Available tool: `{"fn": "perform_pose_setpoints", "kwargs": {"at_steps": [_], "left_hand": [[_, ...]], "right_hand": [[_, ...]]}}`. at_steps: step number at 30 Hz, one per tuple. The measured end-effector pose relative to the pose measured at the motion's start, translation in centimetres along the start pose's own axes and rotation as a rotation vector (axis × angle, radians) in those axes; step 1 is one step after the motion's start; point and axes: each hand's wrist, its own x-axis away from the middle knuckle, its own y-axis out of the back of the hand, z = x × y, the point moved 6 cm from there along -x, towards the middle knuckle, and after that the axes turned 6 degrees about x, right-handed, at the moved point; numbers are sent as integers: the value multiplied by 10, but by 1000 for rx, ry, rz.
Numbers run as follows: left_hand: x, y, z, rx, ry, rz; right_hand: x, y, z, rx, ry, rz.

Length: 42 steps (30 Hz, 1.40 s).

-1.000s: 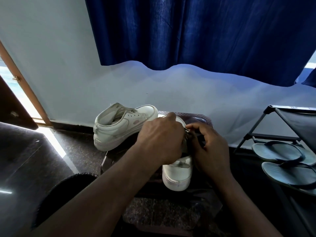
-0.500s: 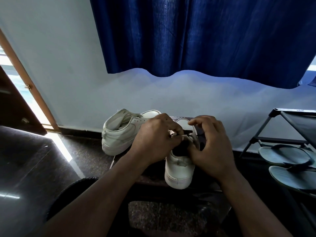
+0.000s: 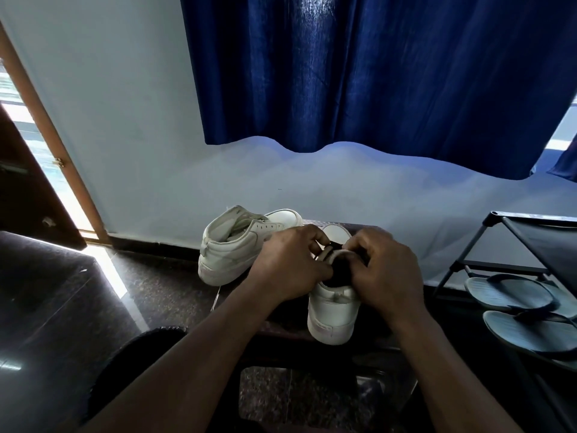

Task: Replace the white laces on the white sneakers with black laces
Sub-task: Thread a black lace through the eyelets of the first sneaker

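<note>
Pinching black lace (image 3: pixel 334 244) above sneaker (image 3: pixel 332 310) with left hand (image 3: pixel 290 265) and right hand (image 3: pixel 385 271), 1 each side, equally near; sneaker axis heel-near, toe-far.

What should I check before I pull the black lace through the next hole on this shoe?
1. Near sneaker held by left hand and right hand: ok.
2. Black lace showing between the fingertips: ok.
3. Lace tip lined up with an eyelet: cannot tell, fingers hide it.
4. White lace off this sneaker: cannot tell, hands cover the front.
5. Other sneaker set aside to the left, visible eyelets empty: ok.
</note>
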Motion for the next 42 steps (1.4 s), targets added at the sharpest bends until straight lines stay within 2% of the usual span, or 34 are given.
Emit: {"fn": "perform_pose_setpoints", "kwargs": {"at_steps": [5,7,11,16,24,28,32,36,39,42], "left_hand": [[2,1,-6,-103,16,120],[5,3,-8,-172,5,149],[12,10,-6,-205,-37,75],[15,5,-20,-318,-272,-50],[14,2,-30,-451,-378,-159],[14,1,-33,-536,-417,-163],[13,0,-34,-595,-359,-208],[8,5,-32,-536,-277,-256],[6,3,-30,-446,-237,-270],[3,6,-17,-225,-147,-263]], "right_hand": [[-1,-1,-20,-31,-309,-45],[-1,-2,-17,-46,-346,-25],[7,0,-1,-31,-246,-34],[12,2,-1,-87,-153,-54],[17,1,-4,-174,-88,53],[19,3,-4,-160,-84,24],[21,4,-9,-150,-131,31],[24,1,-18,-143,-178,66],[24,3,-17,-195,-185,47],[24,4,-14,-194,-167,18]]}}
